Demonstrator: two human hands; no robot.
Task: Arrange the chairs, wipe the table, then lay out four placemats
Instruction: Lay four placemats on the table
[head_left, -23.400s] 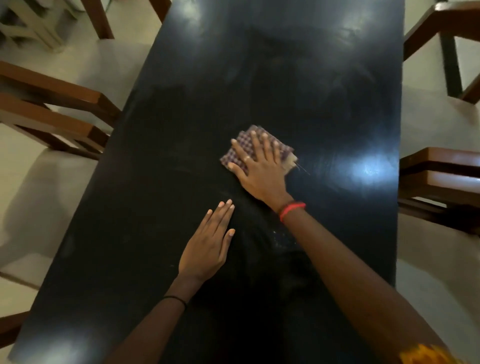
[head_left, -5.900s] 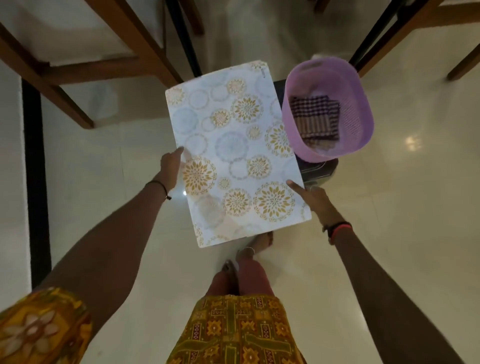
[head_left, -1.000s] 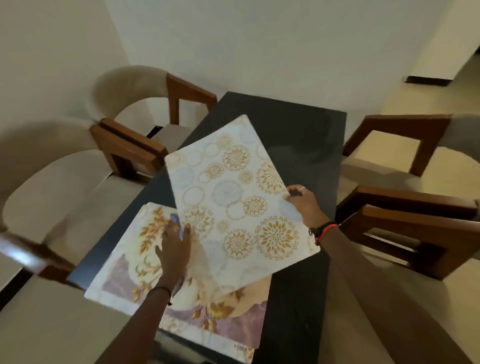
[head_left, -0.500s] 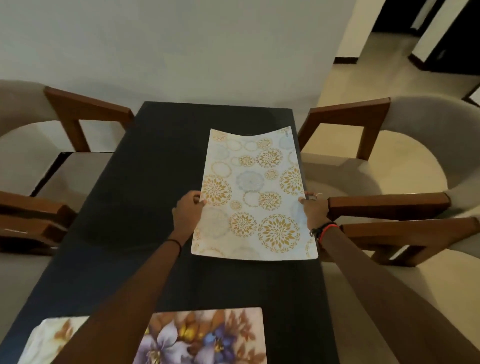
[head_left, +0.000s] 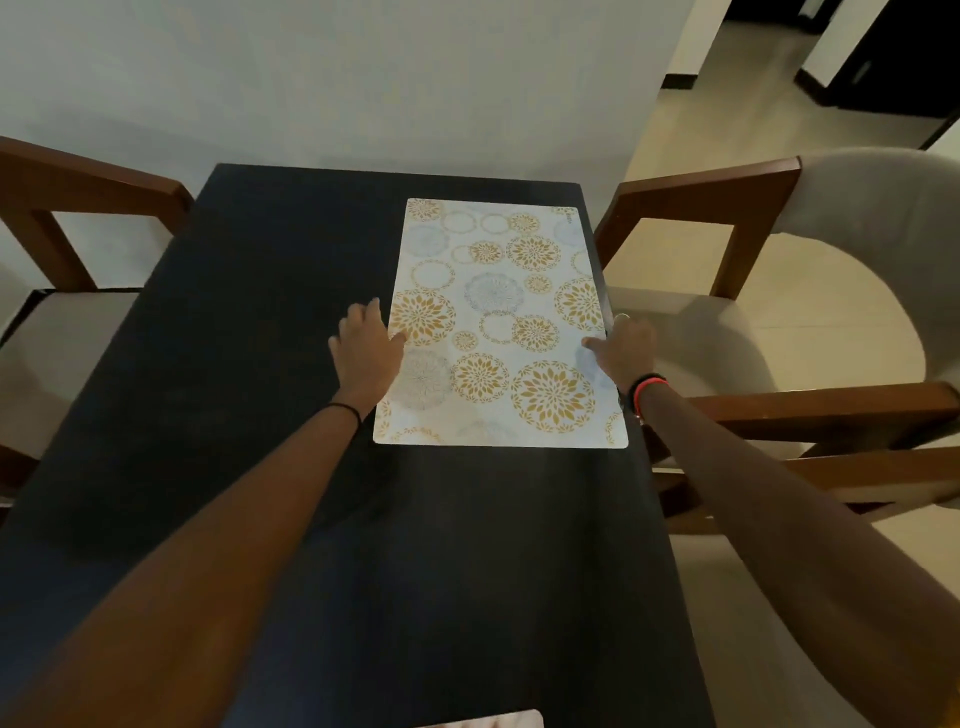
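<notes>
Head view: a white placemat (head_left: 498, 322) with gold circles lies flat on the dark worktop (head_left: 249, 415), along its far right edge beside a cushioned chair (head_left: 810, 332). Left hand (head_left: 366, 353) and right hand (head_left: 621, 348) rest at its side edges, fingers loosely curled, thumbs on the mat.

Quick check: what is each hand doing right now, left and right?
Left hand: open, fingers resting at the left edge of the placemat, which lies flat on the table.
Right hand: open, thumb on the placemat's right edge, no grip.
</notes>
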